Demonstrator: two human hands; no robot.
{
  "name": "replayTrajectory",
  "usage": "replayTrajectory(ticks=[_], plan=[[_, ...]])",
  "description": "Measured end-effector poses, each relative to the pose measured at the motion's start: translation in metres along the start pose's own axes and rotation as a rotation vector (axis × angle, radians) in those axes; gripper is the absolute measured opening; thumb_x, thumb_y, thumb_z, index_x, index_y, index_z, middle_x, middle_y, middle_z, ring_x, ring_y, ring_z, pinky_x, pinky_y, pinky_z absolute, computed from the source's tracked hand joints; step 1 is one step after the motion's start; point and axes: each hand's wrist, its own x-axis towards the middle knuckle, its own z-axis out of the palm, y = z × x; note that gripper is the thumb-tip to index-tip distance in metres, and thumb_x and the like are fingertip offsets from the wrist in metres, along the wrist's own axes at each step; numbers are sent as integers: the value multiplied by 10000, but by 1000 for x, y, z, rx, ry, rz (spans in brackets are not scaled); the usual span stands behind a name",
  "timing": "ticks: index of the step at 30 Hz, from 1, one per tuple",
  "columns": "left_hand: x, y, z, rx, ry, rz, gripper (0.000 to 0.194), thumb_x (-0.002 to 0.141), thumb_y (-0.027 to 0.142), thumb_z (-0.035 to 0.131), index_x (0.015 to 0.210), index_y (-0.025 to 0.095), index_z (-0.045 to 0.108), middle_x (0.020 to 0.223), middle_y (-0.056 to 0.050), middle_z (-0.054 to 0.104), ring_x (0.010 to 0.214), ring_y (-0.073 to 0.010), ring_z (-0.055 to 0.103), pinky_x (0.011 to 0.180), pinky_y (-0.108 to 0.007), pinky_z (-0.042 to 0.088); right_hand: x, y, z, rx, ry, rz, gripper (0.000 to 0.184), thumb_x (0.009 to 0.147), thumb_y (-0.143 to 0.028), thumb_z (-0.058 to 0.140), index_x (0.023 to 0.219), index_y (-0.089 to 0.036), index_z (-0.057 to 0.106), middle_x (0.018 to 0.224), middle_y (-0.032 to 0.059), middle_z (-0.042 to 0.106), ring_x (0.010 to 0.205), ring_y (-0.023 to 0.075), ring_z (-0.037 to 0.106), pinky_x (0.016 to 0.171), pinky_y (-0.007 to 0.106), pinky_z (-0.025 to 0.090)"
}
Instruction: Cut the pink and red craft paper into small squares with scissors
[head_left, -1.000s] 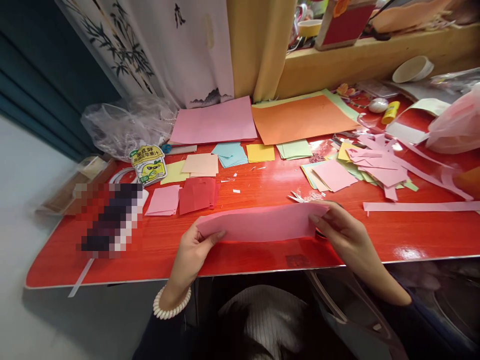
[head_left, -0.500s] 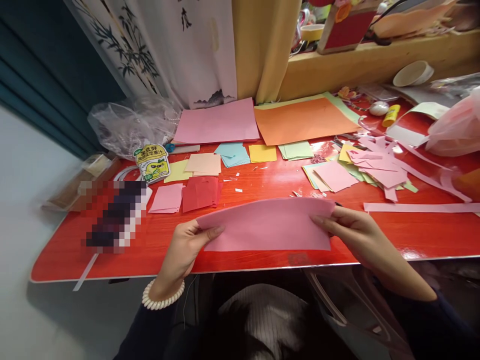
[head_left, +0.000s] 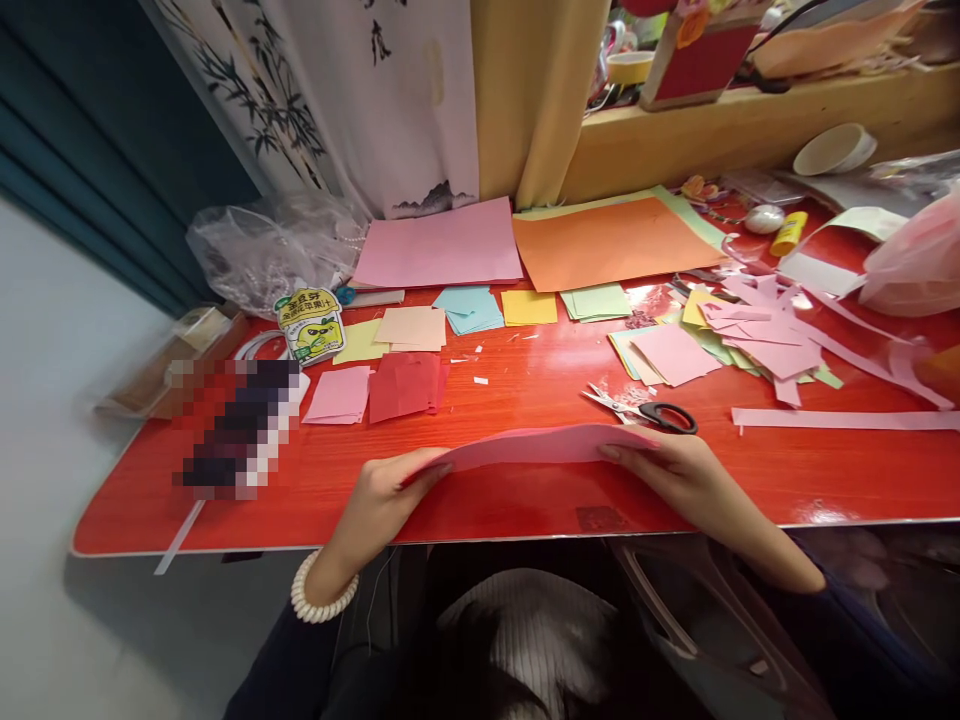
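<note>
A sheet of pink paper point(head_left: 536, 446) stretches between my hands above the front of the red table, tilted so that only a narrow, bowed band of it shows. My left hand point(head_left: 394, 498) pinches its left end, thumb on the near side. At the other end my right hand point(head_left: 675, 470) grips it the same way. Just beyond the right hand lie scissors point(head_left: 641, 410) with black handles, blades apart and pointing left. Small red paper squares point(head_left: 405, 387) and pink paper squares point(head_left: 337, 395) lie past my left hand.
Large pink sheets point(head_left: 439, 245) and orange sheets point(head_left: 615, 240) lie along the back. Cut pink scraps point(head_left: 772, 335) are heaped at right, near a long pink strip point(head_left: 840, 419). A yellow glue stick point(head_left: 789, 233) and a clear plastic bag point(head_left: 270, 250) are farther back.
Both hands have tilted the pink paper flatter, so its broad face has narrowed to a band. My right hand has shifted slightly left, and the scissors behind the paper now show.
</note>
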Motion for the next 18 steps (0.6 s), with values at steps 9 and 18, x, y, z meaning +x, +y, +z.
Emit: replayTrajectory(ticks=[9, 18], plan=[[11, 25, -21, -99, -51, -169, 223, 789, 409, 605, 708, 216, 681, 600, -9, 650, 568, -170, 598, 579, -270, 477, 3, 6, -30, 224, -58, 325, 189, 849, -354, 583, 792, -209, 691, 646, 21, 611, 594, 160, 548, 541, 288, 457], [105, -42, -75, 735, -167, 99, 535, 712, 506, 646, 1132, 181, 584, 1192, -128, 520, 1159, -316, 415, 1006, -455, 297, 26, 18, -66, 209, 71, 426, 256, 744, -397, 701, 657, -157, 695, 636, 57, 623, 535, 123, 519, 463, 251, 408]])
